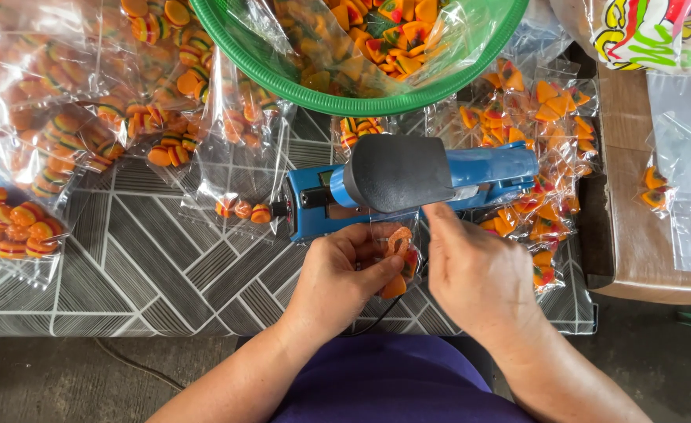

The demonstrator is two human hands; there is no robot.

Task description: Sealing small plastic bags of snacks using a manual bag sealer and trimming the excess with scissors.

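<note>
I see both hands pinching the candy bag [396, 254], left hand [341, 282] at seven o'clock, right hand [474, 270] at four, so its mouth stays flat under the blue sealer [408, 184].

Beyond what I was handling, a green plastic basin [283, 82] sat at the far edge of the patterned table cover [149, 266], lined with clear film and heaped with orange and red gummy sweets. To the left of the basin lay many clear bags of burger-shaped gummies [71, 125], overlapping one another, with one such bag [16, 227] nearest the table's left edge. Just below the basin's rim, a flat bag with three burger gummies [242, 210] rested on the cover. Right of the basin spread packets of orange wedge-shaped sweets [549, 117]. Further right stood a cardboard box [635, 251], with empty clear bags [690, 188] on it.
</note>
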